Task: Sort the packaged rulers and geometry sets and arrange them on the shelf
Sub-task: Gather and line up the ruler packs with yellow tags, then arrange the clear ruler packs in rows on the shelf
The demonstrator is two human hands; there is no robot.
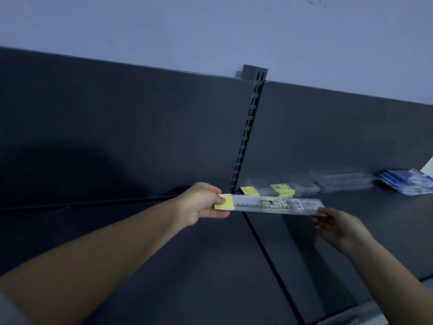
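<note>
A long clear packaged ruler [271, 204] with a yellow header card is held level above the dark shelf [351, 231]. My left hand [201, 202] pinches its yellow end, thumb on top. My right hand [337, 227] touches the clear far end from below with its fingers extended. Behind it, more packaged rulers with yellow headers [281, 190] lie on the shelf against the back panel. Clear packs [342, 181] lie further right, blurred. Blue packaged sets [407, 185] are stacked at the far right.
A slotted upright post [248, 127] divides the dark back panel into two bays. A seam [269, 261] runs forward across the shelf under the held ruler. The pale wall [210, 31] rises above the panel.
</note>
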